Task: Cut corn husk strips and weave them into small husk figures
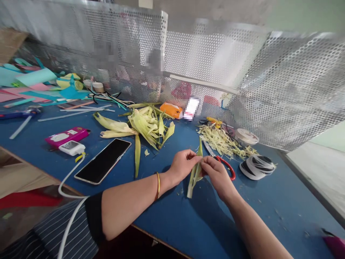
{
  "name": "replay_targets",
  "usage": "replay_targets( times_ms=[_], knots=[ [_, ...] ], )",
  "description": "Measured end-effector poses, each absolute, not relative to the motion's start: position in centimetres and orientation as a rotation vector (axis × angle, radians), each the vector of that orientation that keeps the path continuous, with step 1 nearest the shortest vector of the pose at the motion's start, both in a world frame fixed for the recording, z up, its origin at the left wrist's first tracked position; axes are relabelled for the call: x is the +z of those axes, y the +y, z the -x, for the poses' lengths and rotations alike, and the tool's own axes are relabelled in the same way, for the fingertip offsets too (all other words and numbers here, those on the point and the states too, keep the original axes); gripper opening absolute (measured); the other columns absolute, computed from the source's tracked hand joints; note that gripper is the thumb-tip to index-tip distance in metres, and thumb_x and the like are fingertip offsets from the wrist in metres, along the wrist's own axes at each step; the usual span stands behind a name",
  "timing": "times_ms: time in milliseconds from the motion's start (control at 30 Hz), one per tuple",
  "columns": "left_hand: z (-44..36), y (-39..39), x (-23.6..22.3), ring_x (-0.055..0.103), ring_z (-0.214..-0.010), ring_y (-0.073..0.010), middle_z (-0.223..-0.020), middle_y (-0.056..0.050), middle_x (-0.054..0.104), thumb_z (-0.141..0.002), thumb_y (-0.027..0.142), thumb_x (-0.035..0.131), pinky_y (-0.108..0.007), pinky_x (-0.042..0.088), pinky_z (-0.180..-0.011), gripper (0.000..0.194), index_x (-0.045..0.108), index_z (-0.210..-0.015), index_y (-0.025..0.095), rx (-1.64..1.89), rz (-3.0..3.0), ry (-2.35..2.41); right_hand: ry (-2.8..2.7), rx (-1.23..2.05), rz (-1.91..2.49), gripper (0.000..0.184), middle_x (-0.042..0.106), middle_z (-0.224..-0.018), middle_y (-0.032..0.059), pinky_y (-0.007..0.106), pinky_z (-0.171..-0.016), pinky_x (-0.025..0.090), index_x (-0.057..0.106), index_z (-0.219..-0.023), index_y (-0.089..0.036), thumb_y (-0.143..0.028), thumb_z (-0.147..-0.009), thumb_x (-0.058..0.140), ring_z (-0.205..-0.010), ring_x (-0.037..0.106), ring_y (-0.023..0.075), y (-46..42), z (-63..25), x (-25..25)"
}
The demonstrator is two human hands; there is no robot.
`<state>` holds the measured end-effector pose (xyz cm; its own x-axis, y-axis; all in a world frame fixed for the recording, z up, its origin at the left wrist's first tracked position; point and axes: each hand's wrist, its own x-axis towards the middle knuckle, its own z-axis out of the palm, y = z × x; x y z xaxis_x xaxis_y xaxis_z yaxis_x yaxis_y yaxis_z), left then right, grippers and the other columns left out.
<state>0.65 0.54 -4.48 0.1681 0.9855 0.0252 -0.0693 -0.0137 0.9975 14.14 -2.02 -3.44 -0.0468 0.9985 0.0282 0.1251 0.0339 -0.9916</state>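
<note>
Between my two hands is a narrow green corn husk strip [192, 181], its pale end pointing down toward me and its tip rising above my fingers. My left hand [183, 164], with a gold bangle at the wrist, pinches the strip from the left. From the right, my right hand [215, 173] pinches it at about the same height, fingertips almost touching the left ones. Just behind my right hand lie scissors [229, 168] with red handles, partly covered by that hand. A pile of corn husks [145, 122] lies beyond my left hand.
Shredded husk [221, 140] is heaped behind the scissors, beside a white ribbon spool [254, 167]. A phone [104, 162], a magenta box [67, 136] and a white cable [64, 181] lie left. A perforated metal screen [199, 54] stands along the back of the blue table [167, 223].
</note>
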Motion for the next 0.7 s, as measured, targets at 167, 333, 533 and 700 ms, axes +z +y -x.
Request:
replay_targets(
  times_ms=[167,333,533,700],
  knots=[
    [-0.8,0.6,-4.4,0.045,-0.055,-0.0093,-0.057,0.004,0.052,-0.073,0.034,0.068,-0.023,0.037,-0.055,0.024,0.055,-0.063,0.017,1.148,-1.205,0.971,-1.230,1.264,1.259,0.024,0.053,-0.053,-0.0030,0.028,-0.053,0.043,0.054,-0.060,-0.021,-0.038,-0.068,0.069,-0.051,0.049,0.0131,-2.2,-14.0,-2.9],
    [-0.8,0.2,-3.6,0.046,-0.049,-0.0087,-0.056,0.005,0.052,-0.073,0.038,0.070,-0.023,0.038,-0.051,0.027,0.054,-0.066,0.017,1.094,-1.123,0.886,-1.081,1.445,1.200,0.015,0.054,-0.052,-0.0016,0.026,-0.049,0.039,0.057,-0.061,-0.020,-0.030,-0.066,0.065,-0.047,0.047,0.0123,-2.5,-14.2,-2.2],
    [-0.6,0.4,-3.7,0.047,-0.050,-0.0086,-0.058,0.004,0.052,-0.073,0.038,0.070,-0.024,0.040,-0.052,0.028,0.055,-0.065,0.016,1.101,-1.162,0.908,-1.078,1.526,1.121,0.015,0.058,-0.057,0.0006,0.026,-0.049,0.040,0.057,-0.057,-0.018,-0.028,-0.067,0.062,-0.049,0.052,0.0122,-2.5,-14.6,-1.9],
    [-0.3,0.8,-4.4,0.043,-0.049,-0.0089,-0.055,0.004,0.051,-0.075,0.040,0.068,-0.023,0.033,-0.048,0.028,0.057,-0.066,0.017,1.157,-1.270,1.027,-1.090,1.663,1.009,0.017,0.055,-0.058,-0.0010,0.025,-0.051,0.043,0.058,-0.061,-0.018,-0.030,-0.072,0.064,-0.050,0.052,0.0114,-2.7,-14.9,-1.5]
  ],
)
